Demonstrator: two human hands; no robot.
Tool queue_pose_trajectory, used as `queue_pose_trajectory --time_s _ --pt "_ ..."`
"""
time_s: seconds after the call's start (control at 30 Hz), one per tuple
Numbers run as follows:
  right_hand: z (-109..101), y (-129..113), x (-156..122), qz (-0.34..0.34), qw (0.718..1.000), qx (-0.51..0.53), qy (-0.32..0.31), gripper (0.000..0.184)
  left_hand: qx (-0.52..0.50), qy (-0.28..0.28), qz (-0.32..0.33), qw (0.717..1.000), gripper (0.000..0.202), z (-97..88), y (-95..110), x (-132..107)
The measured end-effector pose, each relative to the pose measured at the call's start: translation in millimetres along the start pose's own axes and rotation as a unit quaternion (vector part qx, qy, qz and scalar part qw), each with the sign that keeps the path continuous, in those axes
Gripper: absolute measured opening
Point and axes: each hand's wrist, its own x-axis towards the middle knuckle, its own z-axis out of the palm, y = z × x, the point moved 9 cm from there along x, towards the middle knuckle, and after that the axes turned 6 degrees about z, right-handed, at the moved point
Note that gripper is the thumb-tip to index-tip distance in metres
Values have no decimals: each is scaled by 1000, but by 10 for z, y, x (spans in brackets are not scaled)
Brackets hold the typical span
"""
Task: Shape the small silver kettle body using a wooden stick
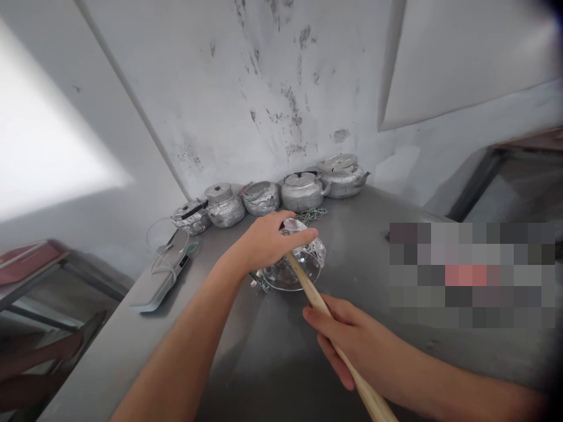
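My right hand (341, 337) is closed around a pale wooden stick (308, 287). The stick runs up to a shiny silver metal pot (310, 271) on the grey table; its far end disappears by my left thumb. Over the pot's upper left side, my left hand (272, 237) grips it, thumb stretched out to the right and most fingertips hidden. The pot has a round rim facing me and a crinkled, glossy surface. A green-and-white cord (312, 214) lies just behind it, and another bit of cord shows at its lower left.
Several dented silver kettles, among them a spouted kettle (302, 193), line the table's back against the stained wall (281, 88). A flat grey device with a white cable (163, 281) lies near the left edge. A person's legs (39, 363) show at lower left. The right side is pixelated.
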Motion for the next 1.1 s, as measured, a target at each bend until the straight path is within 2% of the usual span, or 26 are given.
queue_pose_trajectory --time_s 1.1 --pt "-18 2 23 6 1000 -3 5 33 3 -1 9 1000 83 3 10 -1"
